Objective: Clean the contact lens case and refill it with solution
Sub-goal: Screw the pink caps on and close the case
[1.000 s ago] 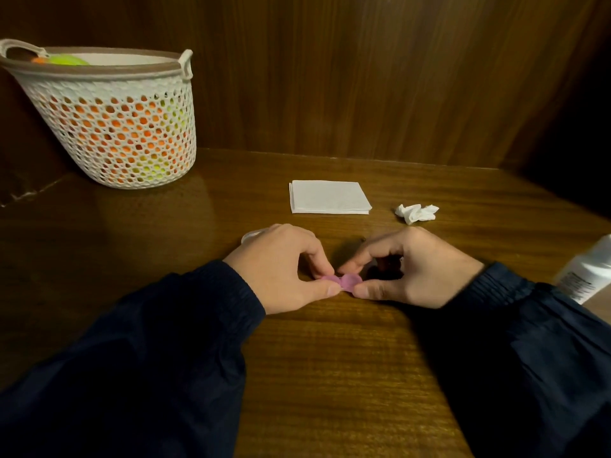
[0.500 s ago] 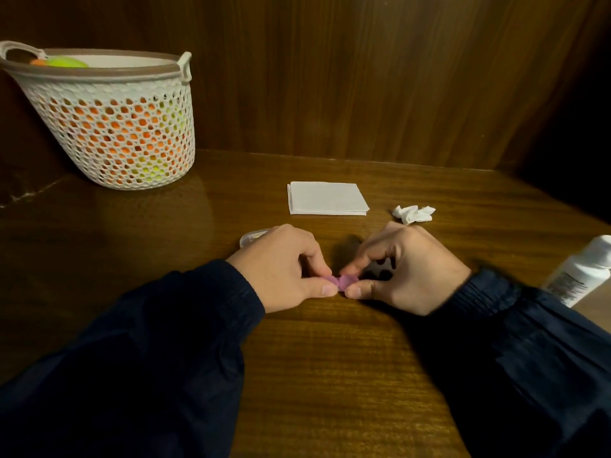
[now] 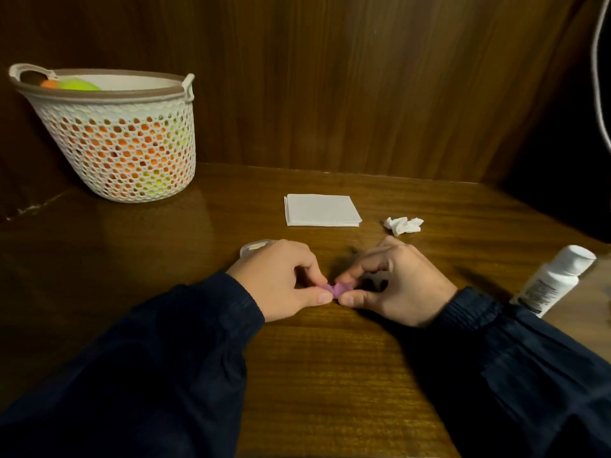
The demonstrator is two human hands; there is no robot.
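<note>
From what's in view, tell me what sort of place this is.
Probably a home desk or wooden nook: a dark wooden tabletop, wood-panelled wall, and a white basket in the corner.

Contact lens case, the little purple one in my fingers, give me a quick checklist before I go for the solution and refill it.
1. Case held securely: ok. The left hand and right hand both pinch the purple case just above the table.
2. Caps off and wells open: cannot tell, the fingers hide most of it.
3. Wells wiped dry: cannot tell; a crumpled tissue lies behind the right hand.
4. Solution bottle within reach: ok, it stands by the right forearm.
5. Bottle open: not ok, its white cap looks on.
6. Spare wipe ready: ok, a folded tissue lies behind the hands.
</note>
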